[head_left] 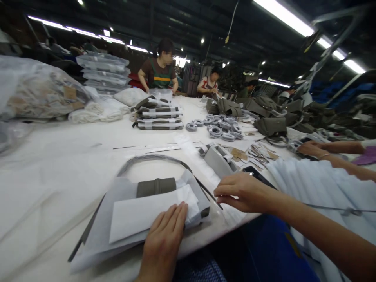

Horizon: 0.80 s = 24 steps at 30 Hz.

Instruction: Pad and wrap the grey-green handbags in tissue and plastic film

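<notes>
In the head view an olive-grey handbag [156, 187] lies on the table in front of me. Pale tissue paper covers most of it, and a folded white paper sheet [141, 215] rests across its front. My left hand [166, 235] lies flat on the lower right part of that sheet, fingers stretched out. A handle wrapped in clear film [147, 157] arches behind the bag. Just right of the bag hovers my right hand [239, 191], fingers loosely bent and no object visible in them. Its fingertips are close to the end of a dark strap [208, 190].
Behind my right hand are a grey wrapped bag [219, 159] and a dark phone [258, 176]. Rolled straps [221, 127], stacked wrapped bags [160, 123] and a bag heap [273, 127] stand farther back. A co-worker's hands [313, 149] are at right, near pale sheets [323, 192].
</notes>
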Available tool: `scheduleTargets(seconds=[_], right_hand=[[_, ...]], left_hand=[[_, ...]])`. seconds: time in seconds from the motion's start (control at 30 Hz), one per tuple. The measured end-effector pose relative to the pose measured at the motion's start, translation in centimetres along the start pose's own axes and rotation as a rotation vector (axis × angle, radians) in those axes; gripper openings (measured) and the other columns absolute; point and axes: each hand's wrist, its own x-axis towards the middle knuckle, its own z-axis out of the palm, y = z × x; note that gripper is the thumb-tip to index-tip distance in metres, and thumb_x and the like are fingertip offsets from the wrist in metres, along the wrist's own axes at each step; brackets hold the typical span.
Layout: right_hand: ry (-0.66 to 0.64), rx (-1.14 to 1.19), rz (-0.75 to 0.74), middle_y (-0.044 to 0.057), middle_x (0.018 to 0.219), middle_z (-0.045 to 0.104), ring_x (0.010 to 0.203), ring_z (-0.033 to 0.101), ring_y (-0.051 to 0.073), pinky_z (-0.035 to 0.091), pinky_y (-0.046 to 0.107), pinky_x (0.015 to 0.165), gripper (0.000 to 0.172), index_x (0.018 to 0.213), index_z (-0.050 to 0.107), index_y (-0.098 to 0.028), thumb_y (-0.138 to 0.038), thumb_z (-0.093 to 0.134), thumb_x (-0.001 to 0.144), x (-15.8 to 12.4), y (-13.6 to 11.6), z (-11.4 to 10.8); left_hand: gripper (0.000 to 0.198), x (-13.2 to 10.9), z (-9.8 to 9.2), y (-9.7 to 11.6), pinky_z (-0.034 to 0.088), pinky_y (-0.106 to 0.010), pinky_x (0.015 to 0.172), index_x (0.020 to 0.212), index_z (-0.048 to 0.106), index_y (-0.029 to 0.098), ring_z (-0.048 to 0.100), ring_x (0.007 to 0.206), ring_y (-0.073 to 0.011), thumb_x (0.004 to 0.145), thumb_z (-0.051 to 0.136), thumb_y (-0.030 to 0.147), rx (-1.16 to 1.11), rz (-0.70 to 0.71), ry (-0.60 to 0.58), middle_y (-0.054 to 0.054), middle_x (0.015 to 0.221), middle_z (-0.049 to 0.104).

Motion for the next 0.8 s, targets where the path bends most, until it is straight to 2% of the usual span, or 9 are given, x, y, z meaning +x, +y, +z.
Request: scheduleTargets(seconds=[0.17, 0.27, 0.37, 0.53, 0.63, 0.8], right_hand=[[-0.21, -0.084, -0.194, 0.003, 0.079, 0.071, 0.077, 0.065, 0.017, 0.033, 0.027, 0.06, 0.02, 0.082, 0.067, -0.02, -0.034, 0.06, 0.095, 7.9, -0.5, 0.5], [-0.364, -0.16, -0.246, 0.003, 0.082, 0.073, 0.077, 0.066, 0.017, 0.028, 0.028, 0.056, 0.016, 0.083, 0.07, -0.021, -0.033, 0.064, 0.092, 11.7, -0.7, 1.3], [-0.537, -0.205, -0.258, 0.002, 0.085, 0.076, 0.081, 0.068, 0.018, 0.027, 0.028, 0.056, 0.012, 0.09, 0.074, -0.024, -0.032, 0.066, 0.091, 14.4, -1.0, 1.9], [-0.654, -0.285, -0.302, 0.002, 0.085, 0.077, 0.079, 0.068, 0.017, 0.027, 0.027, 0.054, 0.011, 0.088, 0.076, -0.025, -0.032, 0.067, 0.089, 16.6, -1.8, 2.0], [-0.686, -0.339, -0.303, 0.003, 0.082, 0.076, 0.074, 0.067, 0.017, 0.025, 0.027, 0.052, 0.009, 0.086, 0.076, -0.025, -0.029, 0.069, 0.087, 17.2, -2.4, 1.8], [-0.664, -0.332, -0.32, 0.002, 0.075, 0.075, 0.07, 0.067, 0.017, 0.024, 0.027, 0.051, 0.011, 0.081, 0.076, -0.025, -0.035, 0.073, 0.084, 17.7, -2.0, 2.2]], left_hand=[[0.041, 0.1, 0.1, 0.4, 0.04, -0.036, 0.104, 0.135, 0.054, 0.018, 0.055, 0.125, -0.0172, 0.104, 0.027, 0.02, -0.037, -0.041, 0.032, 0.004, 0.139, 0.059], [0.042, 0.1, 0.2, 0.6, 0.04, -0.035, 0.104, 0.131, 0.057, 0.018, 0.055, 0.125, -0.0165, 0.105, 0.024, 0.023, -0.073, -0.068, 0.045, 0.003, 0.138, 0.061], [0.043, 0.1, 0.1, 0.8, 0.039, -0.034, 0.104, 0.127, 0.059, 0.02, 0.055, 0.124, -0.0161, 0.105, 0.023, 0.026, -0.117, -0.103, 0.078, 0.002, 0.135, 0.063], [0.044, 0.5, -0.7, 0.8, 0.04, -0.033, 0.105, 0.12, 0.063, 0.023, 0.056, 0.123, -0.016, 0.105, 0.021, 0.025, -0.153, -0.146, 0.057, -0.002, 0.134, 0.064], [0.044, 0.7, -1.0, 0.7, 0.042, -0.033, 0.102, 0.118, 0.063, 0.023, 0.056, 0.122, -0.0166, 0.104, 0.021, 0.026, -0.156, -0.129, 0.053, 0.001, 0.139, 0.06], [0.041, 0.5, -0.4, 0.6, 0.044, -0.033, 0.099, 0.118, 0.063, 0.023, 0.058, 0.119, -0.0171, 0.104, 0.024, 0.025, -0.141, -0.103, 0.084, 0.006, 0.132, 0.065]])
